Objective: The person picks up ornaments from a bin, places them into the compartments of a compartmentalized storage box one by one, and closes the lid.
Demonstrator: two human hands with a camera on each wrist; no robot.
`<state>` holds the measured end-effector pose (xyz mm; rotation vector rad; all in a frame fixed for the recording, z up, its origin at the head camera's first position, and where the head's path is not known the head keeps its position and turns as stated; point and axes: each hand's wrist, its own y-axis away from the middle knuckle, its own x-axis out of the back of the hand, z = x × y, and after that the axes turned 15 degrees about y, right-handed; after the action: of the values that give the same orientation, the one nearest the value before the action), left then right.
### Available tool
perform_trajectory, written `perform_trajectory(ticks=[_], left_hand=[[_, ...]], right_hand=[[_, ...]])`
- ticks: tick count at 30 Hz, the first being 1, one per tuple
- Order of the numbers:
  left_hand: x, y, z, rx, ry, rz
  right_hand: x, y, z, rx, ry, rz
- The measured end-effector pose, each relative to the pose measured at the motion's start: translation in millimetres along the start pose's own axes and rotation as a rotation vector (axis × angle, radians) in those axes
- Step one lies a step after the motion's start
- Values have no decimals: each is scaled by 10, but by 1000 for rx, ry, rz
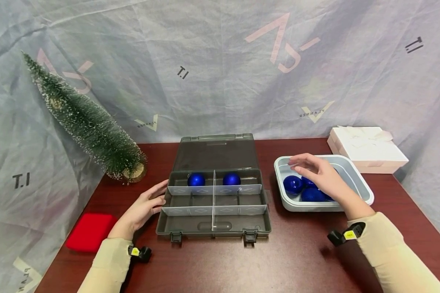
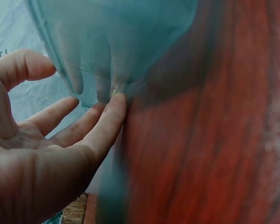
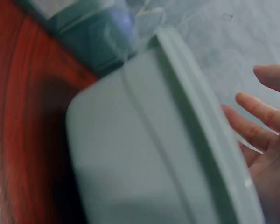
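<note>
A grey see-through divider box (image 1: pixel 238 234) lies with its lid (image 1: pixel 216 156) laid back. One blue ball (image 1: pixel 196 179) sits in its back left compartment, another blue ball (image 1: pixel 231 179) in the back right. My left hand (image 1: pixel 144 209) touches the box's left side with extended fingers; in the left wrist view the fingertips (image 2: pixel 115 105) meet its clear wall (image 2: pixel 130 32). Over a pale tub (image 1: pixel 311 207) on the right hovers my right hand (image 1: pixel 324 175), fingers loosely bent and holding nothing. Several blue balls (image 1: pixel 293 184) lie in the tub, partly hidden by that hand.
A small frosted Christmas tree (image 1: pixel 91 126) leans at the back left. Below it lies a red object (image 1: pixel 91 232). Behind the tub stands a white gift box (image 1: pixel 370 148) with a bow. A printed grey cloth (image 1: pixel 220 81) hangs along the table's back edge.
</note>
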<state>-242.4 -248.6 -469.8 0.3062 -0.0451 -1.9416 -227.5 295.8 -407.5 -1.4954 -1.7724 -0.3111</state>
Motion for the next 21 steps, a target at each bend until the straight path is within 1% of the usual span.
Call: perform_trajectory(ticks=[5, 9, 14, 21], left_hand=[[-3, -1, 9, 4, 0, 3], [-2, -2, 5, 2, 6, 12], [-8, 1, 3, 3, 7, 16], [-12, -2, 4, 3, 7, 19]], right_hand=[[-23, 41, 151, 5, 192, -53], [-53, 43, 209, 10, 291, -82], [-79, 42, 228, 38, 393, -124], [-125, 33, 250, 87, 494, -157]])
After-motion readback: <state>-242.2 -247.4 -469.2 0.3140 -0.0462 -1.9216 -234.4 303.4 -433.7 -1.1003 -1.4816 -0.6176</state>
